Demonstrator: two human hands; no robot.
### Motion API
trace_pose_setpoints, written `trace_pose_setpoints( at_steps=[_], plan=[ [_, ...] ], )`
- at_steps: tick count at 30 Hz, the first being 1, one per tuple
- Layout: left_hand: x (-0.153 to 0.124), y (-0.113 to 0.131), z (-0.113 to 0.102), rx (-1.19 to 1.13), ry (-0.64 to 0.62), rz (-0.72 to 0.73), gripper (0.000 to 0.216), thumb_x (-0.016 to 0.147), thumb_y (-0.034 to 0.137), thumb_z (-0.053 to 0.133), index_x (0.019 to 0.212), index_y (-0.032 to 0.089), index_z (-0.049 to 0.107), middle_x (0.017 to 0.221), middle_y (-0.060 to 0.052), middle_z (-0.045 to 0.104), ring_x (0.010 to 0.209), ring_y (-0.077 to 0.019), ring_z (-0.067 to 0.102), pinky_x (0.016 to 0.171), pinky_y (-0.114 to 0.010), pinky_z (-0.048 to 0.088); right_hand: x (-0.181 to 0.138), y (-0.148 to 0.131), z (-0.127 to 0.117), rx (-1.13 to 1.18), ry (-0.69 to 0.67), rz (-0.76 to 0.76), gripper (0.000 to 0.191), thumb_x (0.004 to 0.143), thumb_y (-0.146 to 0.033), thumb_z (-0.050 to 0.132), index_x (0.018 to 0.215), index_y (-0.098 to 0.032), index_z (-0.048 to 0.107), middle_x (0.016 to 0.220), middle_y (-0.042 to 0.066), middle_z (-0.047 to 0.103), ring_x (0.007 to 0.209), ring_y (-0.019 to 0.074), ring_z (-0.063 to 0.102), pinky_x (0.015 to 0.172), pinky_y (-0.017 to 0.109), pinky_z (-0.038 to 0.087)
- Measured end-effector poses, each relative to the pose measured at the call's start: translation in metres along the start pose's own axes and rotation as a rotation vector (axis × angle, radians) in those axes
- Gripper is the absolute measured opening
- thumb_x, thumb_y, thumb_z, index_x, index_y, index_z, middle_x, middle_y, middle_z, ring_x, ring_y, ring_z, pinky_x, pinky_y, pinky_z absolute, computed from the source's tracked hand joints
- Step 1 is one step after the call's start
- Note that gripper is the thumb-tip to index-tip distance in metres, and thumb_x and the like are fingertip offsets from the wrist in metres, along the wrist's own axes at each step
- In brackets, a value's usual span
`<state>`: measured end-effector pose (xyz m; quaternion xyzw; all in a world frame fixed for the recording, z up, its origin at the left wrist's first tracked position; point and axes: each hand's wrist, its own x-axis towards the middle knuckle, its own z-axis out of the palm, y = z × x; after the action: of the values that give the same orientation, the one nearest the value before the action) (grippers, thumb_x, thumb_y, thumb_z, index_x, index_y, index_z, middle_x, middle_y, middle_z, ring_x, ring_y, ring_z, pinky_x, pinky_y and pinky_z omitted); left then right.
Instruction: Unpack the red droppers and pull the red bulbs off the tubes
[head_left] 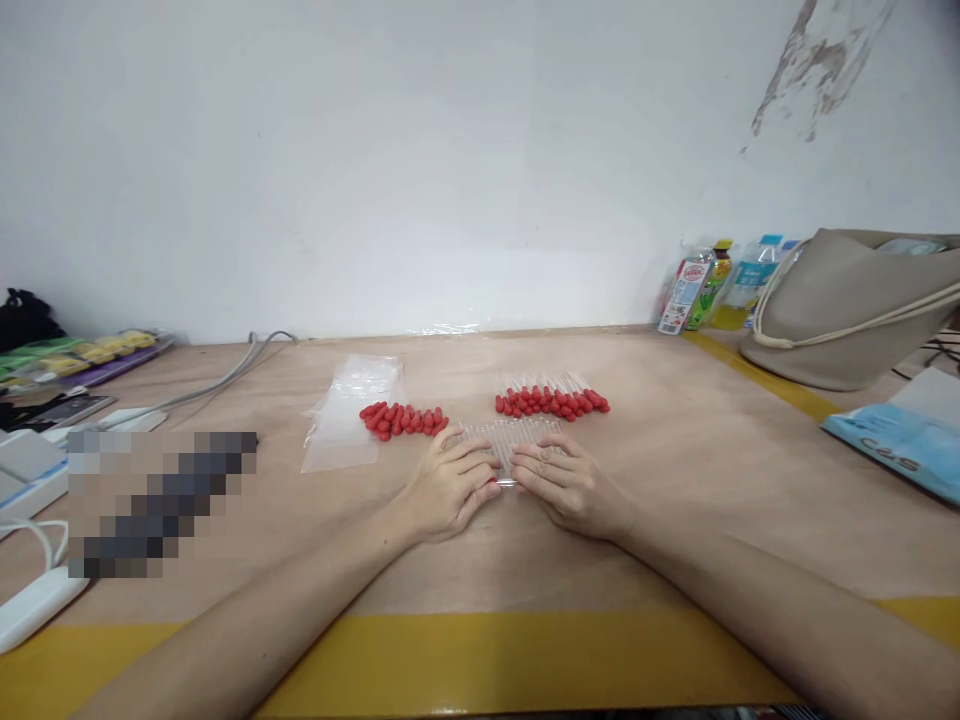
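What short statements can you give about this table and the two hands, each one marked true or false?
1. The left hand and the right hand both rest on the row of thin clear tubes. True.
2. The loose pile of small red rubber caps lies to the right of both hands. False: it lies ahead and to the left, beside the clear plastic bag.
3. The beige fabric bag with cord handles sits at the far right of the brown wooden table. True.
4. The right hand holds up the clear tubes fitted with red caps. False: they lie on the table beyond the hands.
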<state>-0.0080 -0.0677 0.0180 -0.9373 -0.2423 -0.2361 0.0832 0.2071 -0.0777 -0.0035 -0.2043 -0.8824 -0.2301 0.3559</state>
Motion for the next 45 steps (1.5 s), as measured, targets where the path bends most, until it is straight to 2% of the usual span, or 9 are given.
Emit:
trace_pose_setpoints(
  at_steps=[8,13,15,19,23,31,37,41,45],
  plan=[
    [-0.005,-0.003,-0.004,0.015,0.015,0.0,0.023,0.088,0.024,0.037,0.085,0.02,0.06,0.097,-0.003,0.066,0.105,-0.0181,0.051,0.099,-0.043,0.025,-0.003,0.006,-0.007,0.047,0.021,0.001,0.027,0.085,-0.011,0.039,0.101,-0.019,0.06,0.103,0.006,0.065,0.105,0.015,0.054,0.087,0.035,0.041],
    [-0.015,-0.014,-0.003,-0.006,0.124,-0.145,0.021,0.088,0.026,0.038,0.084,0.018,0.058,0.086,-0.005,0.062,0.084,-0.0167,0.054,0.077,-0.032,0.041,-0.007,0.03,-0.016,0.006,0.075,0.453,0.019,0.081,-0.026,0.05,0.089,-0.023,0.067,0.084,0.006,0.066,0.085,0.0188,0.057,0.075,0.034,0.042],
    [-0.014,-0.023,-0.006,-0.054,0.207,-0.244,0.021,0.088,0.026,0.039,0.087,0.018,0.058,0.084,-0.005,0.057,0.079,-0.015,0.052,0.071,-0.028,0.043,-0.007,0.039,-0.022,-0.056,-0.033,0.638,0.023,0.082,-0.031,0.047,0.082,-0.021,0.069,0.072,0.006,0.062,0.071,0.0176,0.055,0.065,0.03,0.04],
    [-0.014,-0.054,-0.019,-0.029,0.375,-0.504,0.024,0.086,0.026,0.038,0.097,0.018,0.058,0.088,-0.005,0.049,0.086,-0.0163,0.05,0.078,-0.03,0.043,-0.004,0.048,-0.03,-0.055,-0.345,0.947,0.027,0.081,-0.03,0.043,0.079,-0.02,0.068,0.07,0.005,0.061,0.062,0.0157,0.054,0.054,0.026,0.034],
    [-0.027,-0.1,-0.034,0.057,0.453,-0.773,0.03,0.081,0.022,0.037,0.101,0.016,0.059,0.079,-0.005,0.049,0.087,-0.0195,0.05,0.08,-0.033,0.043,-0.005,0.051,-0.028,-0.002,-0.451,1.149,0.024,0.076,-0.028,0.047,0.089,-0.02,0.066,0.076,0.005,0.065,0.065,0.0165,0.056,0.054,0.025,0.034],
    [-0.036,-0.154,-0.029,-0.144,0.49,-1.161,0.037,0.068,0.032,0.054,0.102,0.017,0.056,0.075,0.0,0.061,0.069,-0.0137,0.057,0.065,-0.024,0.046,-0.011,0.056,-0.018,0.182,-0.458,1.174,0.026,0.069,-0.021,0.052,0.091,-0.015,0.064,0.076,0.005,0.066,0.065,0.0151,0.058,0.056,0.023,0.038],
    [-0.03,-0.145,-0.022,-0.056,0.389,-1.038,0.035,0.066,0.037,0.056,0.095,0.017,0.058,0.075,-0.001,0.061,0.069,-0.0147,0.058,0.066,-0.025,0.045,-0.012,0.055,-0.015,0.218,-0.447,1.178,0.024,0.071,-0.025,0.051,0.089,-0.015,0.064,0.072,0.004,0.065,0.063,0.0139,0.058,0.054,0.022,0.039],
    [-0.027,-0.135,-0.026,0.098,0.284,-1.085,0.029,0.067,0.04,0.056,0.088,0.02,0.061,0.075,-0.001,0.065,0.072,-0.0183,0.06,0.071,-0.029,0.043,-0.013,0.053,-0.01,0.228,-0.443,1.17,0.026,0.072,-0.027,0.051,0.091,-0.014,0.063,0.071,0.004,0.065,0.062,0.0136,0.058,0.055,0.022,0.039],
    [-0.025,-0.133,-0.032,0.115,0.311,-1.139,0.032,0.072,0.048,0.05,0.081,0.021,0.063,0.078,-0.003,0.066,0.078,-0.0208,0.06,0.073,-0.032,0.042,-0.012,0.052,-0.01,0.19,-0.454,1.144,0.025,0.075,-0.031,0.05,0.088,-0.015,0.064,0.071,0.005,0.064,0.063,0.0147,0.057,0.054,0.023,0.038]
  ],
)
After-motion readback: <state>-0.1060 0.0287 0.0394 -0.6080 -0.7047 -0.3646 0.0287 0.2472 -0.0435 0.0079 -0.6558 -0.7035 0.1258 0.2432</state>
